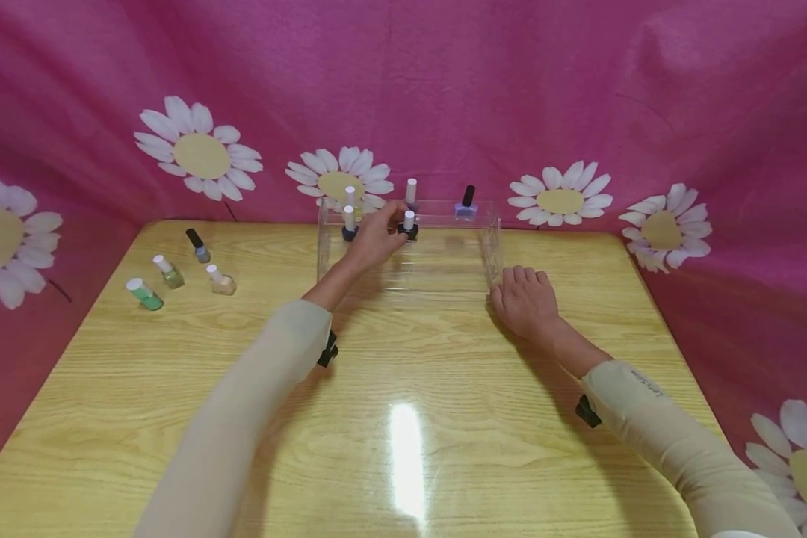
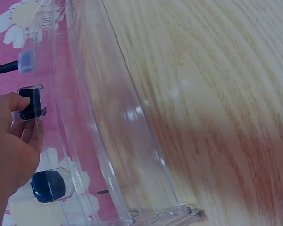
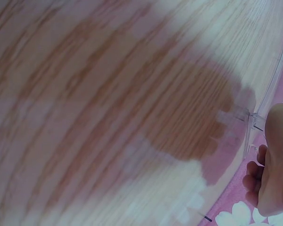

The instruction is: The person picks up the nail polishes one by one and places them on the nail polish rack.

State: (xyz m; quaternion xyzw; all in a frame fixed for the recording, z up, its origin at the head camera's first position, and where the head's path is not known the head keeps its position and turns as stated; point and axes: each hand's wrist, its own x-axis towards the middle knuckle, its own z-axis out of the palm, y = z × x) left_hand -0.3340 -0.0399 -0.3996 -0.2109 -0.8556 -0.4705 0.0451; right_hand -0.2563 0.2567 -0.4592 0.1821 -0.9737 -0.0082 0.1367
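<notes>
My left hand (image 1: 379, 235) pinches a dark nail polish bottle (image 1: 409, 231) with a white cap at a clear tiered rack (image 1: 437, 284). In the left wrist view, thumb and fingers grip this bottle (image 2: 33, 103) at the rack's edge. To its left on the rack, a navy nail polish bottle (image 2: 49, 186) stands in front of another white-capped bottle (image 1: 350, 196). Behind the held one rises a white-capped bottle (image 1: 412, 191); a lilac bottle (image 1: 466, 209) with a black cap stands further right. My right hand (image 1: 527, 300) rests against the rack's right front corner, fingers loosely bent.
On the table's left lie a green bottle (image 1: 149, 299), an olive-green bottle (image 1: 172, 278), a pale beige bottle (image 1: 223, 283) and a grey-blue bottle (image 1: 202, 254) with a black cap. A pink curtain (image 1: 444, 90) with daisies hangs behind the wooden table (image 1: 350, 433).
</notes>
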